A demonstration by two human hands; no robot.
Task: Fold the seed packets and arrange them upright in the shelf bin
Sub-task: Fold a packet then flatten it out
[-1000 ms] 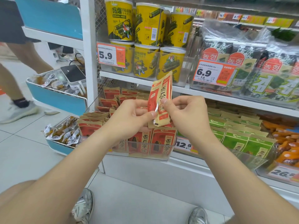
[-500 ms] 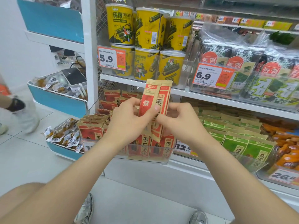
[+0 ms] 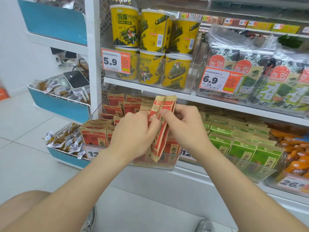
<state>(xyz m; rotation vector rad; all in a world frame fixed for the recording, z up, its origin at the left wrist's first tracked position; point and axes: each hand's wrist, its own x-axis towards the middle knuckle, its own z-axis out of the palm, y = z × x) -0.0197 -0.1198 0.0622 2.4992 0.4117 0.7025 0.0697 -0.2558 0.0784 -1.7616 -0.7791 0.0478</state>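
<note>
1. Left hand [image 3: 133,133] and right hand [image 3: 187,129] were close together, both pinching 1 red seed packet [image 3: 167,104], creased lengthwise.
2. Packet was held near-upright over the clear shelf bin [image 3: 167,166].
3. Other red packets [image 3: 93,137] stood inside the bin.

My two bare forearms reach forward from the near corners and meet mid-scene. My left hand [image 3: 133,131] and right hand [image 3: 187,129] sit close together, fingers curled, both pinching one seed packet [image 3: 160,139] between them.
</note>
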